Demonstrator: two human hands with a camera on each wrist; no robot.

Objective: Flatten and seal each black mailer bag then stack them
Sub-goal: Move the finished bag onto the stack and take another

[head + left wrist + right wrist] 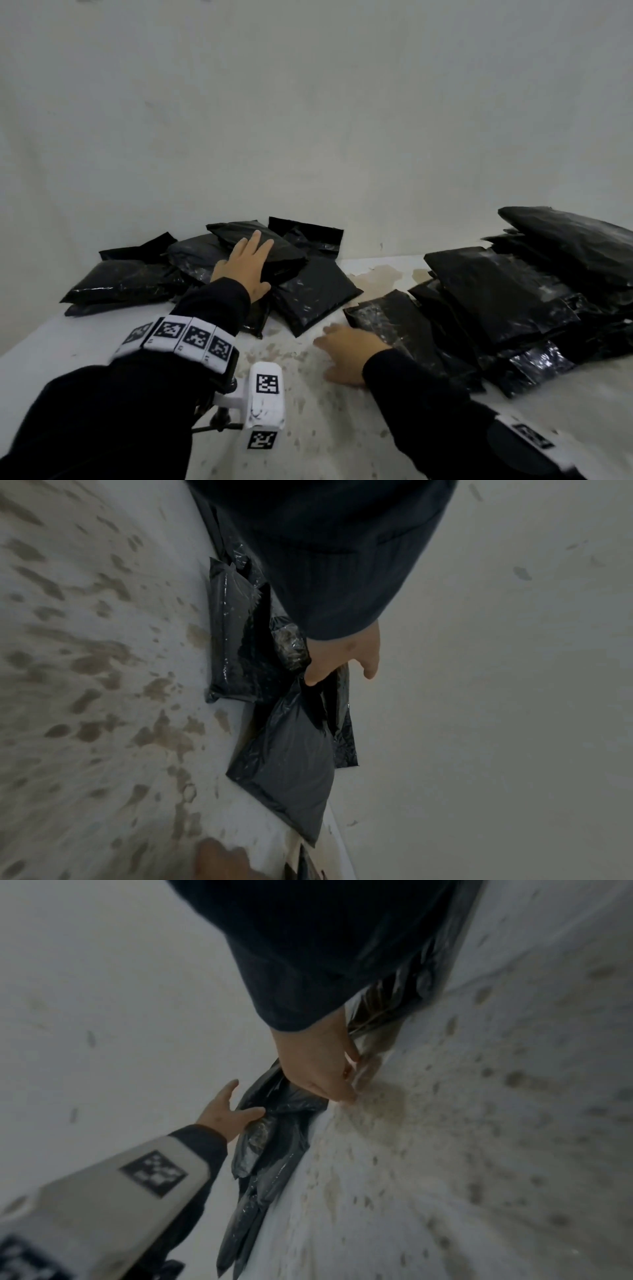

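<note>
— From above, where's the next mailer?
— Top of the loose pile [212,267], under the left hand [245,270], fingers flat, thumb hooking its near edge.
— And the wrist views?
— Right hand [318,1069] spread on the tabletop [479,1123], holding nothing, beside the stack [513,291].

The head view looks forward and down over the table [308,428] toward the far wall [308,102]. Both wrist views look close along the hands; all share the bags [191,263].
</note>
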